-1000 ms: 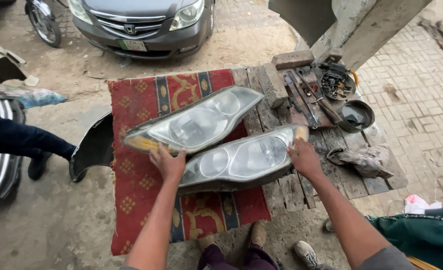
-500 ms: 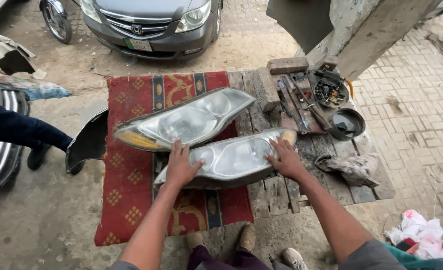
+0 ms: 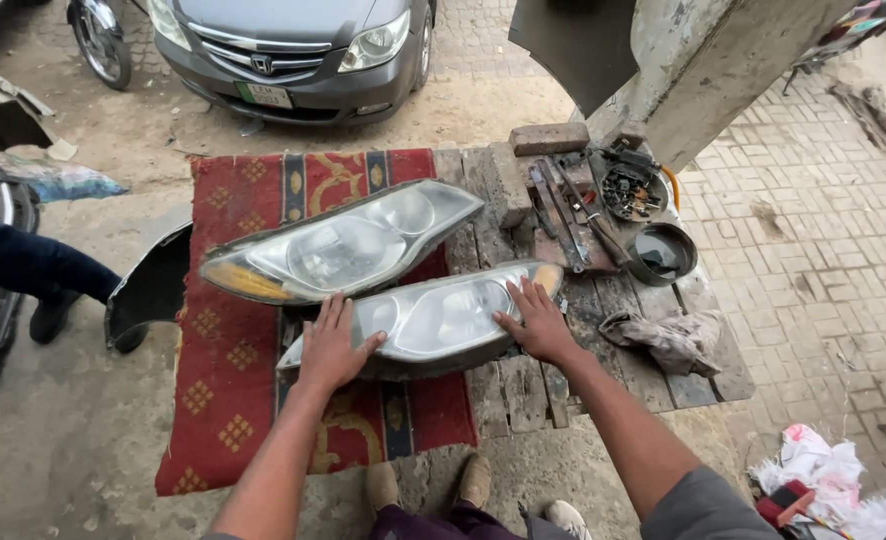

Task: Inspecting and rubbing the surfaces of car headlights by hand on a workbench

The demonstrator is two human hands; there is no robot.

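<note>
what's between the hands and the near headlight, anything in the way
Nothing visible. The left hand and right hand already lie flat on the near headlight, one at each end. The far headlight lies just behind it, clear of both hands.

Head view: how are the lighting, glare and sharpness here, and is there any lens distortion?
Head view: soft, even daylight with only faint shadows; mild pale sheen on the near headlight and far headlight, nothing blown out. Left hand and right hand are sharp, with no motion blur. Wide-angle stretch shows toward the edges, where the pillar leans and the paving lines splay.
</note>
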